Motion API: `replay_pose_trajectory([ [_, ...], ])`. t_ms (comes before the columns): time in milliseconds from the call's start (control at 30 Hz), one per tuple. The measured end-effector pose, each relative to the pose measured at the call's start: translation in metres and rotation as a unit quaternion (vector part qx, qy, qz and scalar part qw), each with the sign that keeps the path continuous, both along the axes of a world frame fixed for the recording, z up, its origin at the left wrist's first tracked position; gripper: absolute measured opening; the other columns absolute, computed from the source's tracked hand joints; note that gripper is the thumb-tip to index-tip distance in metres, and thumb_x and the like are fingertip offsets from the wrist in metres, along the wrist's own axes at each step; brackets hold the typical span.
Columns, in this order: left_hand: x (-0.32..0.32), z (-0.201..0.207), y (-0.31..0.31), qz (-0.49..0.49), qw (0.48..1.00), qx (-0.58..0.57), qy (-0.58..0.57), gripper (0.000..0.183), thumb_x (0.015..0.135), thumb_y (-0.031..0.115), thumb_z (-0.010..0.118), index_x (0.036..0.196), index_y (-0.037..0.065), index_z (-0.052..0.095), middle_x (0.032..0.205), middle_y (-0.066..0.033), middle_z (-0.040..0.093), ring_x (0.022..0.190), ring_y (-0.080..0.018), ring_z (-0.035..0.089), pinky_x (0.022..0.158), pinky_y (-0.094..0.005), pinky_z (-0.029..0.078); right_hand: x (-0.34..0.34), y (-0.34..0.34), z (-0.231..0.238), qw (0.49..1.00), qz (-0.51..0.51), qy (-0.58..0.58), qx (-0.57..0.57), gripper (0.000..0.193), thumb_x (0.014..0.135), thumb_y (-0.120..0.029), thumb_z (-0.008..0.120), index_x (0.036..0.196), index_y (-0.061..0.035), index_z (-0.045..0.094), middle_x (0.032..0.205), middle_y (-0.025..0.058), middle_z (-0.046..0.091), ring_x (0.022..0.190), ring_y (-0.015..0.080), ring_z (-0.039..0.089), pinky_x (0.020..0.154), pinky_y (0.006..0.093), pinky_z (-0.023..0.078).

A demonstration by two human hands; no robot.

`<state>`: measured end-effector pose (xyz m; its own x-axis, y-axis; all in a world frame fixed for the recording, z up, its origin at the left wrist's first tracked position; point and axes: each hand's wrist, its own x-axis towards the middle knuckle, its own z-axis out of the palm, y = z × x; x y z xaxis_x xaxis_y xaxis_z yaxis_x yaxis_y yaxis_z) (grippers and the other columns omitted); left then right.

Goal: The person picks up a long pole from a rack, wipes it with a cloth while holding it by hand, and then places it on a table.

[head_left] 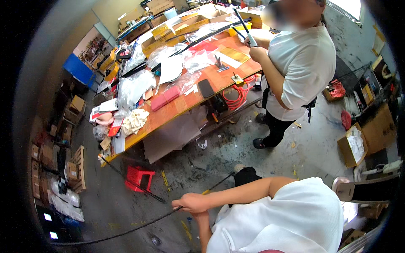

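My right hand (190, 203) is closed around a long thin black rod (126, 231), held low in front of me. The rod bends away to the lower left, and a dark length with a yellow part (206, 192) shows beyond my forearm. My left hand (203, 215) is close below the right one; its fingers are hidden, so its grip cannot be made out. A second straight black rod (133, 182) slants from the table corner down to near my right hand.
A cluttered orange worktable (168, 117) carries plastic bags, a red case (165, 98) and tools. A red stool (139, 178) stands by its near corner. Across from me a co-worker (301, 63) in a white shirt holds a black rod with a pale grip. An open carton (352, 145) stands at right.
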<state>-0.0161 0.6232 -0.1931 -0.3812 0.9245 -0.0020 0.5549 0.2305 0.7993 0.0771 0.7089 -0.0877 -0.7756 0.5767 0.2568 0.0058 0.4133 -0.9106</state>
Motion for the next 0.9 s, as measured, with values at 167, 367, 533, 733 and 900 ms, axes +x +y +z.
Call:
replay_pose_trajectory([
  [167, 0.001, -0.006, -0.012, -0.021, 0.996, 0.077, 0.042, 0.026, 0.083, 0.017, 0.055, 0.105, 0.003, 0.054, 0.096, -0.0136, 0.06, 0.087, -0.0266, 0.057, 0.075, -0.0397, 0.044, -0.02, 0.009, -0.013, 0.999, 0.008, 0.001, -0.045, 0.021, 0.079, -0.01, 0.052, 0.099, -0.0087, 0.053, 0.085, 0.0165, 0.061, 0.076, 0.0359, 0.06, 0.065, 0.0438, 0.045],
  [367, 0.009, 0.035, -0.014, 0.058, 0.987, -0.148, -0.015, 0.047, 0.087, 0.026, 0.051, 0.131, 0.015, 0.039, 0.078, -0.0153, 0.062, 0.071, -0.0325, 0.059, 0.063, -0.043, 0.044, -0.014, 0.049, 0.005, 0.999, -0.049, -0.016, 0.005, 0.02, 0.074, -0.002, 0.051, 0.093, 0.0007, 0.055, 0.088, 0.02, 0.058, 0.08, 0.0358, 0.059, 0.064, 0.0387, 0.045],
  [533, 0.0, -0.045, -0.121, 0.327, 0.904, -0.276, -0.007, 0.058, 0.085, 0.025, 0.05, 0.137, 0.014, 0.027, 0.093, -0.0195, 0.062, 0.08, -0.0365, 0.06, 0.071, -0.0473, 0.046, -0.03, 0.055, -0.012, 0.992, -0.002, -0.02, -0.122, 0.023, 0.094, -0.023, 0.043, 0.086, -0.0028, 0.05, 0.074, -0.001, 0.048, 0.065, 0.0096, 0.043, 0.057, 0.0241, 0.037],
  [733, 0.109, -0.123, -0.263, 0.643, 0.65, -0.346, -0.21, 0.064, 0.083, 0.022, 0.049, 0.138, 0.005, 0.02, 0.106, -0.022, 0.059, 0.097, -0.0364, 0.057, 0.081, -0.0463, 0.045, -0.021, 0.076, -0.025, 0.97, 0.157, 0.048, -0.182, 0.028, 0.095, -0.03, 0.043, 0.08, -0.0067, 0.048, 0.063, -0.005, 0.035, 0.052, 0.0031, 0.027, 0.044, 0.0192, 0.022],
  [900, 0.248, -0.154, -0.288, 0.757, 0.492, -0.34, -0.263, 0.066, 0.079, 0.019, 0.053, 0.134, 0.002, 0.021, 0.114, -0.0253, 0.054, 0.106, -0.037, 0.053, 0.09, -0.0432, 0.043, -0.033, 0.108, -0.026, 0.969, 0.204, 0.053, -0.13, 0.029, 0.097, -0.03, 0.038, 0.083, -0.0064, 0.047, 0.06, -0.0044, 0.031, 0.05, 0.0033, 0.027, 0.043, 0.0186, 0.02],
])
